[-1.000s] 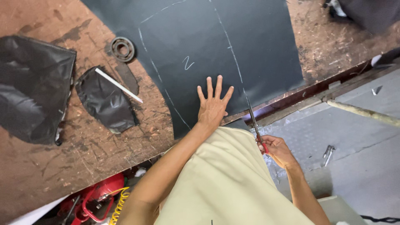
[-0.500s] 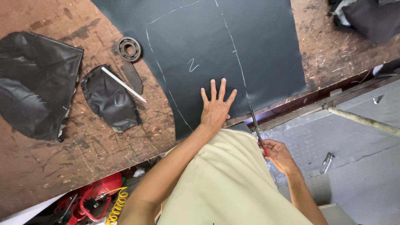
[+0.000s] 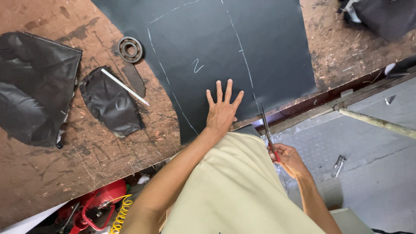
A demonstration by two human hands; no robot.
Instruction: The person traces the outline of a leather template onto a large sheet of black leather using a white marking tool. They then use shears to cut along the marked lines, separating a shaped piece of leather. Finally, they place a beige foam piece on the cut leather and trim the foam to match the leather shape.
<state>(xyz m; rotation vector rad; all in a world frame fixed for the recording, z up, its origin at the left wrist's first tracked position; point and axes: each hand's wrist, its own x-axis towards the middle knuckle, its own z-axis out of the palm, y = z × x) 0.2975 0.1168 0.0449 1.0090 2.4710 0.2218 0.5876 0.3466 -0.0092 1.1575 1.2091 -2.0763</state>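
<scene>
Your left hand (image 3: 222,110) lies spread flat on the chalk-marked black sheet (image 3: 225,52); your right hand (image 3: 288,159) grips red-handled scissors (image 3: 267,132), blades pointing up the chalk line just right of it.

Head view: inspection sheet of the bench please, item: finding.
Surface: worn wooden table, scratched and stained.
Job's things: black sheet with chalk lines; scissors at its near edge.
Clutter: bearing ring, white stick on a black scrap, black bag.
Hands: left hand flat on the sheet, fingers spread; right hand grips the scissors.
Cables: yellow coiled hose under the table.
Surroundings: grey floor, pole, red tool.
</scene>
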